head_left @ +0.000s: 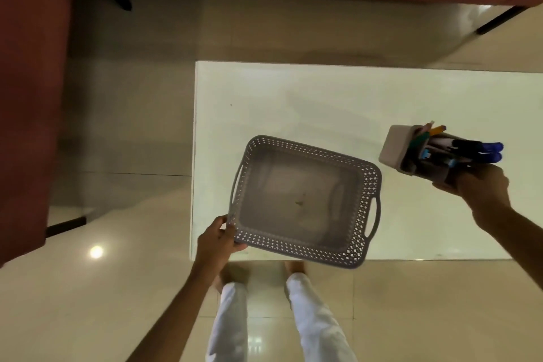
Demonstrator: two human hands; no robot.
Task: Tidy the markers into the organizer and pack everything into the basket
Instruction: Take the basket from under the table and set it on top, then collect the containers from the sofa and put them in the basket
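My right hand (482,188) clamps the tilted marker organizer (411,150) right of the basket (305,200); left hand (220,236) grips its corner. Markers (470,150) may slide out.

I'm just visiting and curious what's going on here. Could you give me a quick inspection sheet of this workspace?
Surface: white table, bare apart from the basket.
Job's things: grey basket at the near edge, nothing packed in it; white organizer full of markers, tilted and held above the table.
Clutter: nothing seen.
Grips: left hand holds the basket's near-left corner; right hand holds the organizer.
Cables: nothing seen.
Surroundings: glossy tiled floor; red furniture at left and top; the person's legs below.
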